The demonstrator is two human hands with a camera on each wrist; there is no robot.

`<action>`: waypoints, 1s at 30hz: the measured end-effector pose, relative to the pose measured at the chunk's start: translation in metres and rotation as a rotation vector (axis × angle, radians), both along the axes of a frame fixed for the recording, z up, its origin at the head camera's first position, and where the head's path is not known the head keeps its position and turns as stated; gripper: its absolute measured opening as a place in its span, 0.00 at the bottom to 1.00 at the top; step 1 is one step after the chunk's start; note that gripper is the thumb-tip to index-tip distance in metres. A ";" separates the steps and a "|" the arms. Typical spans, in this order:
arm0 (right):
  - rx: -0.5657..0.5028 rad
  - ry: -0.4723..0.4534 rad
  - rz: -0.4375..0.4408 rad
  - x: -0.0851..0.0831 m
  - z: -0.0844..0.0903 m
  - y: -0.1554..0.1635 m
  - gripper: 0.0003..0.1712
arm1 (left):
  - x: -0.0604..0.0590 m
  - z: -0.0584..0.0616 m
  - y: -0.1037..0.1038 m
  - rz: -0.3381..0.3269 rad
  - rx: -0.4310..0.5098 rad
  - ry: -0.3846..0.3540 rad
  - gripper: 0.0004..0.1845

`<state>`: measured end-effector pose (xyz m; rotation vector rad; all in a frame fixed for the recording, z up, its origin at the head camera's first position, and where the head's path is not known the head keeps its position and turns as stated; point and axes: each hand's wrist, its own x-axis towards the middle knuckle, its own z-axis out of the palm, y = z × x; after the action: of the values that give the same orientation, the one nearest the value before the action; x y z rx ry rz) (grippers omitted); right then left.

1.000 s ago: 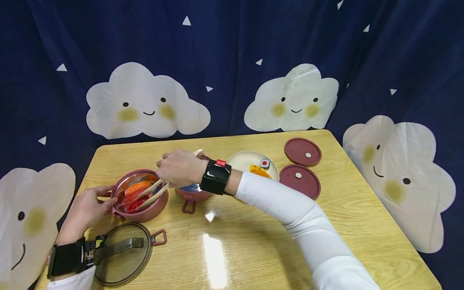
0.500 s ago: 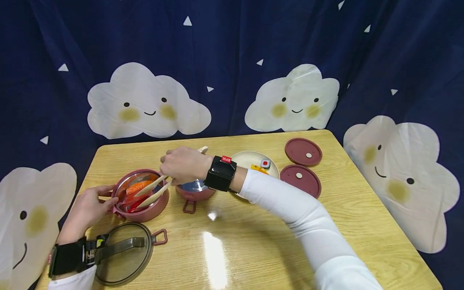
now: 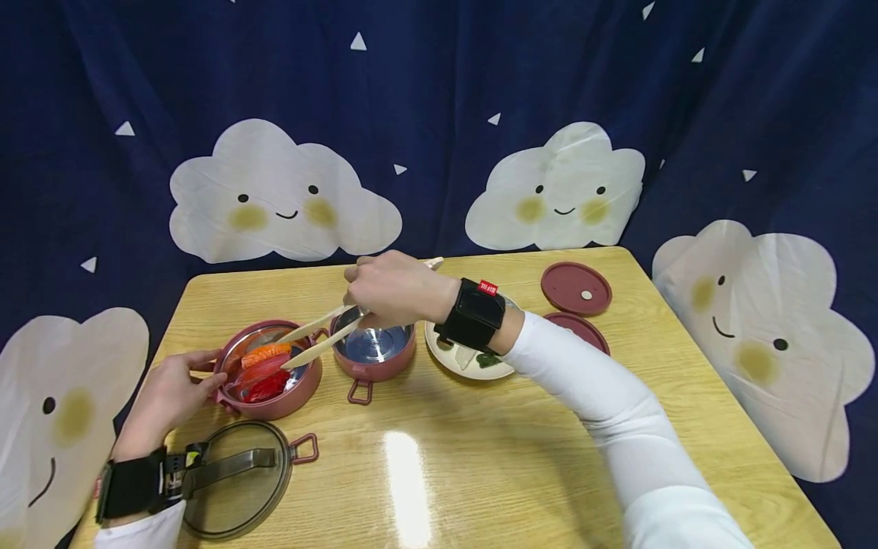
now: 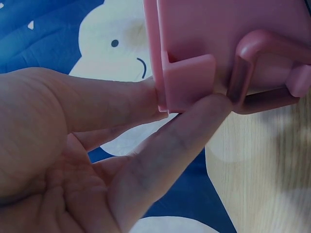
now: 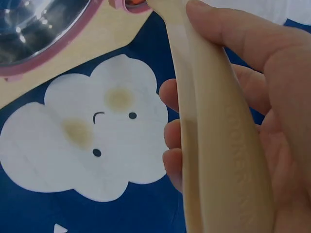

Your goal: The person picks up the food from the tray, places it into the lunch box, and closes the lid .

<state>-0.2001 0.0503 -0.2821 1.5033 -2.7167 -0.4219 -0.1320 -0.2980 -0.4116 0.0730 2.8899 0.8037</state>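
Tongs [image 3: 322, 341]: beige, clamped in my right hand [image 3: 394, 290], tips apart over sushi [image 3: 264, 366] in pink bowl [image 3: 270, 400] on desk [image 3: 480, 457]. My left hand [image 3: 168, 396] pinches bowl handle [image 4: 187, 80]. Advice: steady bowl, close tips squarely, lift level.

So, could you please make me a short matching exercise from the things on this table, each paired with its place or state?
Things:
1. tongs
2. larger pink bowl
3. smaller pink bowl
4. clear lid

States:
a. shows a bare metal inside
b. lies flat at the table's near edge
c. held in the right hand
d. holds red and orange food

Pairs: 1-c, 2-d, 3-a, 4-b
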 end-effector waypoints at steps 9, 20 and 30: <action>-0.072 0.009 -0.026 -0.003 0.012 0.035 0.16 | -0.001 0.000 0.000 0.003 0.002 0.011 0.26; -0.125 0.021 -0.083 0.001 0.020 0.087 0.19 | 0.000 0.000 0.001 0.004 0.003 0.014 0.26; -0.179 0.051 -0.113 0.002 0.019 0.133 0.17 | 0.000 0.001 0.001 0.010 0.007 -0.010 0.26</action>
<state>-0.1979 0.1831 -0.2635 1.2825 -2.7249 -0.2076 -0.1317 -0.2970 -0.4109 0.0556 2.8807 0.8135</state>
